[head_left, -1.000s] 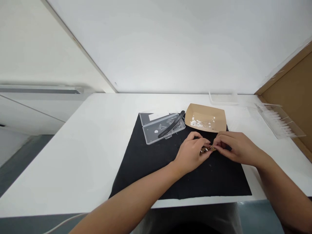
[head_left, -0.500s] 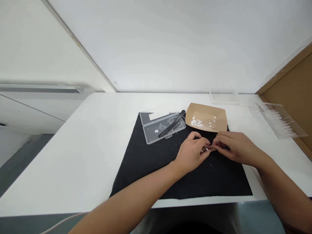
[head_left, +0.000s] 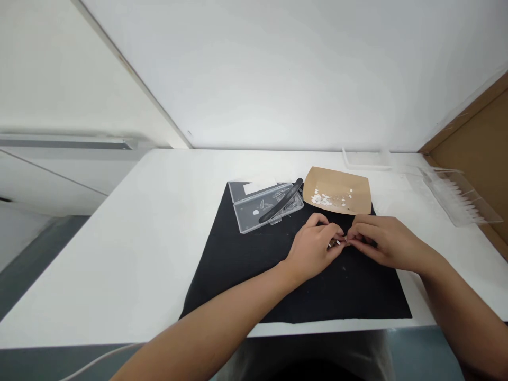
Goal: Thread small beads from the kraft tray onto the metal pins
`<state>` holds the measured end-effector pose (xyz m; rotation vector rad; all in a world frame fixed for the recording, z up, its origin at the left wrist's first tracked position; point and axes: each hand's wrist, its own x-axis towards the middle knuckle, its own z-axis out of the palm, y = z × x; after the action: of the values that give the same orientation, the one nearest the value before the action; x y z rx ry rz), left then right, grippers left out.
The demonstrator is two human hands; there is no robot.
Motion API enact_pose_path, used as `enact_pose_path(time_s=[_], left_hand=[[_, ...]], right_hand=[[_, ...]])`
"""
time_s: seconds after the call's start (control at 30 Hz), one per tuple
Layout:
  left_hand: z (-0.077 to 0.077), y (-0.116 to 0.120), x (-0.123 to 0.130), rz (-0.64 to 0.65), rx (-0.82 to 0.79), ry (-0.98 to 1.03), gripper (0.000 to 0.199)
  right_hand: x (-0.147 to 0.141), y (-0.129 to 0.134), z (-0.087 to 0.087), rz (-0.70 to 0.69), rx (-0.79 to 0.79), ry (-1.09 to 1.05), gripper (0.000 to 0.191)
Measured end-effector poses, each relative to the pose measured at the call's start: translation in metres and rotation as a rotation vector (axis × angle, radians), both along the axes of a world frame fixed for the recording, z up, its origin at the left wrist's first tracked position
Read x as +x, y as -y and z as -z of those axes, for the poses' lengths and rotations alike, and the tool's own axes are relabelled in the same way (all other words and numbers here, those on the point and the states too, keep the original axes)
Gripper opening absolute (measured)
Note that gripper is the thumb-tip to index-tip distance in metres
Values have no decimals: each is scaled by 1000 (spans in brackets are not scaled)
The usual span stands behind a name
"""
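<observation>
Left hand (head_left: 311,248) pinches a small piece (head_left: 337,243), partly hidden, over black cloth (head_left: 222,259) near the cardboard tray (head_left: 337,181), right hand (head_left: 383,244) fingers closed at its other end; best worked with left grip steady, right pressure light.

open white table (head_left: 103,254) left of the black mat (head_left: 238,275), clear case (head_left: 264,207) and cardboard tray (head_left: 337,190) blocking beyond the hands (head_left: 313,246)
</observation>
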<state>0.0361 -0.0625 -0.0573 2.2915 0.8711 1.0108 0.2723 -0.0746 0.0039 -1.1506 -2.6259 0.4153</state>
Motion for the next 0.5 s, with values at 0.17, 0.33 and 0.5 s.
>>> enact_pose_path(time_s=[0.17,0.33,0.5], left_hand=[[0,0,0,-7,-6,-14,10],[0,0,-1,-4,-27,-16,10],[2,0,0,-16,-25,-25,10]], right_hand=[[0,0,-1,3,-21,-2,13],[1,0,-3,-10,-27,-18,14],[2,-1,-5,-33,4,-25,16]])
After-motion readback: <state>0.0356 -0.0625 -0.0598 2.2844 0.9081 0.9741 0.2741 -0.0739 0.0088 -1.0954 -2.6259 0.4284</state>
